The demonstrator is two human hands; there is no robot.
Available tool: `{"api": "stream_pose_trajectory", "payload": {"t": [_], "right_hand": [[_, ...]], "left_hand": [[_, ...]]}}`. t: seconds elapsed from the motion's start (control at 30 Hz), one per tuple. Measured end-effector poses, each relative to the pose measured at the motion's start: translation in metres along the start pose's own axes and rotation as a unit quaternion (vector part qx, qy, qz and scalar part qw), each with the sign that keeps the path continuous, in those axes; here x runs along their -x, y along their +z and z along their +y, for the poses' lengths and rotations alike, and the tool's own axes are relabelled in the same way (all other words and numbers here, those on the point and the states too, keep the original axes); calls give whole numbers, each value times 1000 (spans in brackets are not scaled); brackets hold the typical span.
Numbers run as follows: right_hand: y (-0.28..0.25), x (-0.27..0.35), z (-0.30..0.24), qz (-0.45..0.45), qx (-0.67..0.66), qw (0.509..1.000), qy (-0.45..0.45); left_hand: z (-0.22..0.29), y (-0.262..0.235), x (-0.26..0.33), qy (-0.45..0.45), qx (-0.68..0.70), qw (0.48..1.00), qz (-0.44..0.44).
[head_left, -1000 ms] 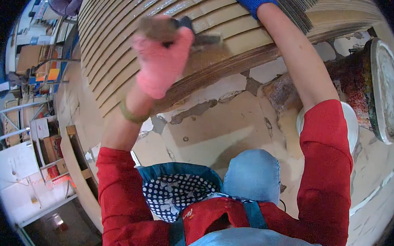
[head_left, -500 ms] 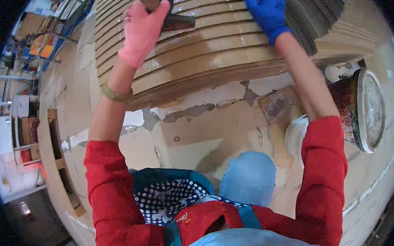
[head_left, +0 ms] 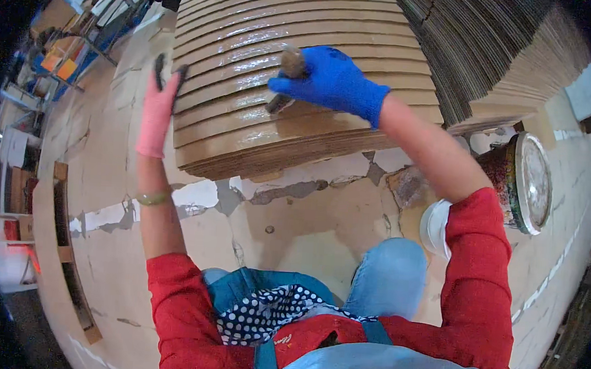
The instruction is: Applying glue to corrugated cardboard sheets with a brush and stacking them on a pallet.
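My right hand [head_left: 339, 82], in a blue glove, grips a brush [head_left: 292, 62] by its brownish handle. The brush's dark lower end is partly hidden and rests on or just over a fanned stack of brown cardboard sheets [head_left: 346, 26]. Glossy wet streaks run down the middle of the sheets' overlapping strips. At the stack's left edge is my left hand [head_left: 158, 112], in a pink glove with dark fingertips. Its thumb and finger are spread, with nothing visible between them; whether they touch the cardboard I cannot tell.
More stacked cardboard [head_left: 476, 50] leans in layers at the far right. A stained bucket [head_left: 532, 182] and a smaller white container [head_left: 435, 227] stand by my right arm. A wooden pallet [head_left: 65, 238] lies on the left, near cluttered shelving [head_left: 21, 181]. The floor covering is torn.
The brush has passed from my left hand to my right. My right hand has come inward over the stack's middle, while my left has moved out to its left edge.
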State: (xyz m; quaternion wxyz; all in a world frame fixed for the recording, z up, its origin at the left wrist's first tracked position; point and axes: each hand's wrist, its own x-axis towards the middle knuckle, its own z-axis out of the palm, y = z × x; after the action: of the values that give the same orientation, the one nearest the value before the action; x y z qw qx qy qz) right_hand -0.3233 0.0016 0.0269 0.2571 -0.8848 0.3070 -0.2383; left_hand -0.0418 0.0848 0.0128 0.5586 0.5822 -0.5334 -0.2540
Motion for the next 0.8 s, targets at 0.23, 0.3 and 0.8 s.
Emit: {"api": "stream_pose_trajectory", "payload": {"t": [0.23, 0.3, 0.8], "right_hand": [[-40, -81, 36, 213, -109, 971, -12], [-45, -110, 46, 269, -149, 952, -9], [8, -197, 40, 253, -76, 962, -64]], "left_hand": [[-114, -45, 22, -231, 188, 955, -10], [-116, -42, 20, -222, 232, 946, -45], [-96, -30, 16, -7, -341, 939, 37]]}}
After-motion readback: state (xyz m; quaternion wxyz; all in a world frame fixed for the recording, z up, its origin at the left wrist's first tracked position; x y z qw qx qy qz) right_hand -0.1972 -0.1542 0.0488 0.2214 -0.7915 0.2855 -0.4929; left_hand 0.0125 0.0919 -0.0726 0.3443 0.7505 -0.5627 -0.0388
